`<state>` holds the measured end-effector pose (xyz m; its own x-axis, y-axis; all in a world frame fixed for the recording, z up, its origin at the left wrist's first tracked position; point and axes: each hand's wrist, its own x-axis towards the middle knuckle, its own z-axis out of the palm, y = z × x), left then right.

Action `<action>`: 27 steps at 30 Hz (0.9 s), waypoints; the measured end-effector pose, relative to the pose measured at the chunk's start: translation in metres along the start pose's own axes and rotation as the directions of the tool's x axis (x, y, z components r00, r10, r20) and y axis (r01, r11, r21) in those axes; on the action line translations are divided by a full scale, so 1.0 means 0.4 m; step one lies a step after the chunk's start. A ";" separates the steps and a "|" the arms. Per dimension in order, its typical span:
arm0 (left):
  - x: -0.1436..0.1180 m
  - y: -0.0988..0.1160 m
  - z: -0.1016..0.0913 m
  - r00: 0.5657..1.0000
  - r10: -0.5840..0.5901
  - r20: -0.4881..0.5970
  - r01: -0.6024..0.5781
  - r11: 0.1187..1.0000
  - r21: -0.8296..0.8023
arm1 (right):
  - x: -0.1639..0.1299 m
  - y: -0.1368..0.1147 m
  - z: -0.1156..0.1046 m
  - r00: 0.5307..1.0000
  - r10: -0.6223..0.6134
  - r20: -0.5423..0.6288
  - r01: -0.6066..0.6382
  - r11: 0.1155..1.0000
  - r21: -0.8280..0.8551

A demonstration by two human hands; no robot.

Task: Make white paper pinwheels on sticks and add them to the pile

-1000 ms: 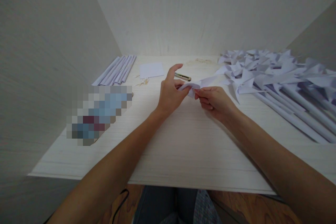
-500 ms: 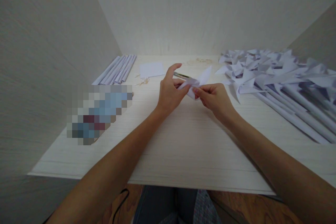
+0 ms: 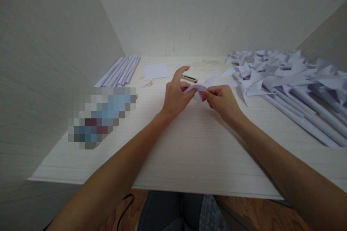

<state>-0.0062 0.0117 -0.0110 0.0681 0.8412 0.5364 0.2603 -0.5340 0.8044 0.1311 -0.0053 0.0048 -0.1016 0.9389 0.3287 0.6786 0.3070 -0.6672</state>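
Pale walls are enclosing a light wooden table point(image 3: 189, 151). Above its middle, the left hand point(image 3: 175, 95) and right hand point(image 3: 221, 100) are both pinching a small folded white paper point(image 3: 199, 88) between fingertips, the left forefinger lifting free.

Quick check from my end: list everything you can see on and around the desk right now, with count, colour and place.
folded paper piece: one, white, held above the desk centre between both hands
paper pinwheels on rolled sticks: a large pile, too many to count, white, right side of the desk
rolled paper sticks: a bundle, count unclear, white, far left
flat paper sheet: one, white, far centre
utility knife: one, tan and dark, behind the hands
small pale bits: a few, near the sheet
blurred patch: one, blue and red, left
desk: one, pale wood
left hand: pinching the piece
right hand: pinching the piece
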 end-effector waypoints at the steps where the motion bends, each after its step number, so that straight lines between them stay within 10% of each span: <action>1: 0.001 -0.001 -0.001 1.000 -0.006 -0.001 0.006 1.000 -0.003 | -0.004 -0.005 0.000 0.999 -0.032 -0.028 0.030 0.997 -0.068; 5: 0.003 -0.005 -0.002 1.000 -0.017 -0.015 0.017 1.000 -0.021 | -0.014 -0.024 0.002 0.988 -0.129 -0.086 0.104 0.964 -0.246; 12: 0.003 -0.003 0.001 1.000 -0.017 -0.012 0.017 0.999 -0.045 | 0.000 -0.004 0.016 0.991 0.133 0.027 -0.135 0.970 0.202; 19: 0.003 0.001 0.002 0.996 -0.073 -0.047 0.070 0.996 -0.062 | -0.014 0.004 0.017 0.985 -0.143 -0.097 0.128 0.981 -0.145; 27: 0.000 0.007 0.007 0.989 -0.136 -0.056 0.130 0.986 -0.101 | -0.017 0.022 0.023 0.973 -0.206 -0.100 0.186 0.966 -0.181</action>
<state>-0.0028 0.0103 -0.0095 -0.0220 0.8999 0.4356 0.1679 -0.4262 0.8889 0.1313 -0.0074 -0.0094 -0.1659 0.8351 0.5245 0.7680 0.4430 -0.4624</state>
